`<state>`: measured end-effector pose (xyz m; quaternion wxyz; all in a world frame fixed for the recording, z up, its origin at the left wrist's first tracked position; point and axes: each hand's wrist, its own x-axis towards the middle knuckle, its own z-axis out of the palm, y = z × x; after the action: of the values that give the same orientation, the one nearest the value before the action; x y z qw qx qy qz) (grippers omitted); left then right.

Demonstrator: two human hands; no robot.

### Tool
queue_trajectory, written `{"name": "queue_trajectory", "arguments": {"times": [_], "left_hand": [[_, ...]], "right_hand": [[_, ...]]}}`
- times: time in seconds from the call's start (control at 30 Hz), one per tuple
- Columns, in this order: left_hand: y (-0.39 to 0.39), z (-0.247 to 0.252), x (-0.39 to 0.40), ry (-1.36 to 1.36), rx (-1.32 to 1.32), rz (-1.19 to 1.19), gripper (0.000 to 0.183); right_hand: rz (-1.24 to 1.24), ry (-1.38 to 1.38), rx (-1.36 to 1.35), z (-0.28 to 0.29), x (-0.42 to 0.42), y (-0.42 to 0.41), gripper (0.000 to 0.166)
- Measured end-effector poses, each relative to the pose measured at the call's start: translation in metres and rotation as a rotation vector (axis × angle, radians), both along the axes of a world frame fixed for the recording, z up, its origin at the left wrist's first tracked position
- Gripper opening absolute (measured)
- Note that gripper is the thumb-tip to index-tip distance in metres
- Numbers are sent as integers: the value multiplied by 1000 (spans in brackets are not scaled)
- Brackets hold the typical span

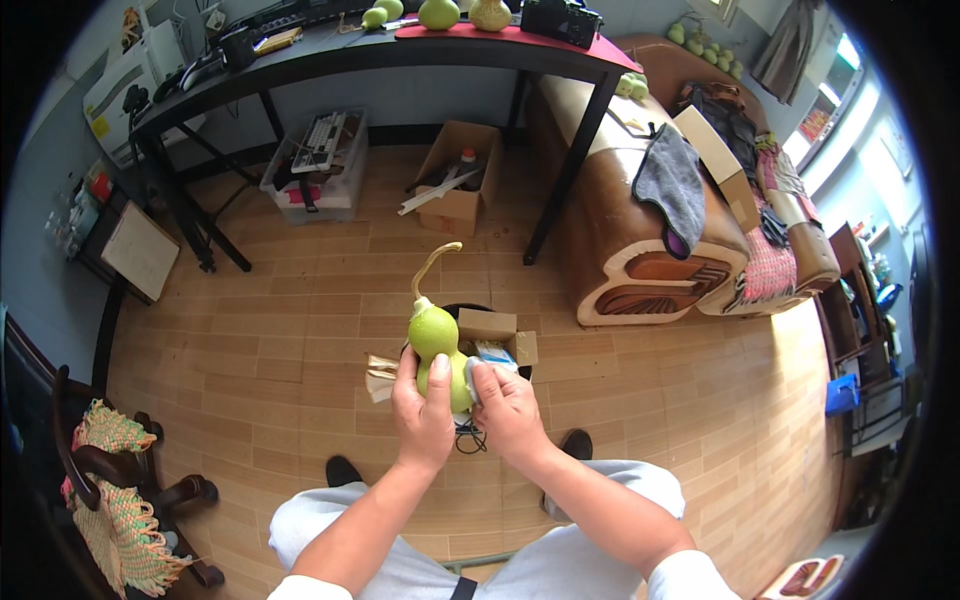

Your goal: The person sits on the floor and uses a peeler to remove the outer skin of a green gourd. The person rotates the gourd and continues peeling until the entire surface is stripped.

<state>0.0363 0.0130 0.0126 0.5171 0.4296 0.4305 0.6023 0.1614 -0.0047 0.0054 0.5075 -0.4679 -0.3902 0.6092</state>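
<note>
A light green bottle gourd [433, 331] with a long, curved dry stem stands upright in front of me, stem pointing away. My left hand [424, 409] grips its lower bulb from the left, thumb across the front. Pinched in my right hand [511, 409] is a small grey piece [472, 379], pressed against the lower bulb's right side; its material is hard to tell. Below the gourd sits an open cardboard box [487, 324] with a blue-and-white packet [496, 355] inside. The hands and gourd partly hide the dark round container under it.
A black table [330, 54] holding more gourds [439, 13] and a camera [561, 21] stands ahead. Beneath it are a clear plastic bin [322, 206] and a cardboard box [450, 214]. A brown leather sofa [600, 176] is at right, a wooden chair [112, 469] at left.
</note>
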Motion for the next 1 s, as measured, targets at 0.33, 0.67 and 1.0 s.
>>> {"name": "queue_trajectory", "arguments": {"times": [0.33,0.67,1.0], "left_hand": [[0,-1,1,127,59,32,39],[4,-13,1,366,172,75,39],[7,7,1,-457,-201,-125,39]], "right_hand": [[5,25,-48,10,1,-3,39],[14,-40,-110,17,5,-2,44],[22,300,-285,25,24,6,44]]}}
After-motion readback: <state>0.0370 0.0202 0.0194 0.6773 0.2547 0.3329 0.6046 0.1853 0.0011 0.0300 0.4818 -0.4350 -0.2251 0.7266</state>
